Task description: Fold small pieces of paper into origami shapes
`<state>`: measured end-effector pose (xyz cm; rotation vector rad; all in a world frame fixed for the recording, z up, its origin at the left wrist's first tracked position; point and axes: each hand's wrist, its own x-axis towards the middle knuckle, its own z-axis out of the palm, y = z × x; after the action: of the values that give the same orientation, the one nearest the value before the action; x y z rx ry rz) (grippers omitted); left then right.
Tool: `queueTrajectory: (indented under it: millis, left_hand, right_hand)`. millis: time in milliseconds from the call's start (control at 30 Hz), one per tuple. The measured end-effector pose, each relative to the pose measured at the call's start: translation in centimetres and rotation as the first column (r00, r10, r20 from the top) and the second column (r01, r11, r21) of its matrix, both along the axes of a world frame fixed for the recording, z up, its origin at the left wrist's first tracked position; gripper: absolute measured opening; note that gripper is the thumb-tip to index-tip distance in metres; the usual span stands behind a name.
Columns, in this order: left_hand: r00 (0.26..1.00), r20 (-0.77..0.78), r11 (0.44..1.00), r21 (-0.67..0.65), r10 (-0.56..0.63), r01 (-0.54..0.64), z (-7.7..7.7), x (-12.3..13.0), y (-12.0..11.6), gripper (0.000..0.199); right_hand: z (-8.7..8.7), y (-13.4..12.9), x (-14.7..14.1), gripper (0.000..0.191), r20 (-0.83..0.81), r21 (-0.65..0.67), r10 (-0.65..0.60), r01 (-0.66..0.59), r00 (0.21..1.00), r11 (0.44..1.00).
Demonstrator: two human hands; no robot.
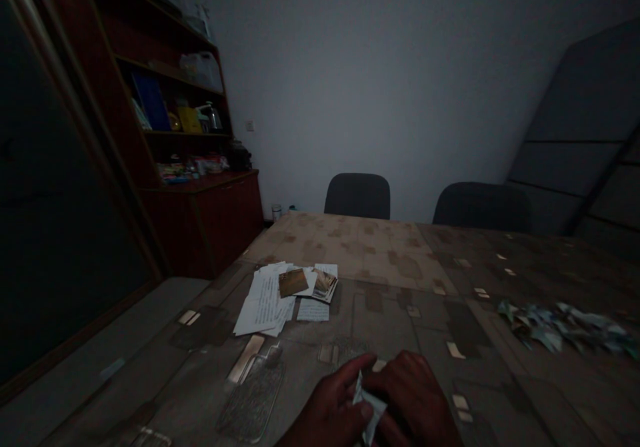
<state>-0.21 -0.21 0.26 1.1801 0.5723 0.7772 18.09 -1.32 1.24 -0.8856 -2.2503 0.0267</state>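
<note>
Close to my body, above the near part of the table, both hands meet around a small piece of folded pale paper [371,412]. My left hand [334,403] pinches it between thumb and fingers. My right hand [413,393] is curled against its right side, with its fingertips partly hidden. Farther off to the left lies a loose stack of printed white sheets [267,300]. A brown card [293,283] and a few small picture cards [325,283] rest on the sheets. To the right is a spread-out heap of crumpled, folded papers [565,327].
A patterned cloth covers the long table [370,247]. Two dark chairs [357,195] stand at its far side, before a pale wall. A red-brown cabinet [220,213] with filled shelves is at the left. A grey panelled unit [575,113] stands at the right. The room is dim.
</note>
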Motion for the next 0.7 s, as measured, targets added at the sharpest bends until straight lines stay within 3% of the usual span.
queueTrajectory:
  millis: [133,267,500,700]
  left_hand:
    - [0.993,0.060,0.995,-0.021,0.101,-0.099,0.4,0.2,0.2,0.084]
    - [0.981,0.113,0.987,-0.053,0.155,-0.150,0.3,0.5,0.1,0.061]
    - [0.991,0.023,0.991,0.022,0.134,-0.135,0.8,0.6,-0.5,0.047]
    - [0.984,-0.043,0.983,0.074,0.174,-0.170,0.5,0.3,-0.5,0.048]
  right_hand:
    - [0.3,0.0,0.2,0.020,-0.080,0.027,-0.071,0.073,0.994,0.997]
    - [0.5,-0.2,-0.1,0.021,-0.136,0.020,-0.175,0.179,0.975,0.984]
    - [1.0,-0.4,-0.4,0.022,-0.114,0.069,-0.104,0.112,0.988,0.991]
    - [1.1,-0.5,-0.3,0.025,-0.155,-0.055,-0.125,0.117,0.980,0.992]
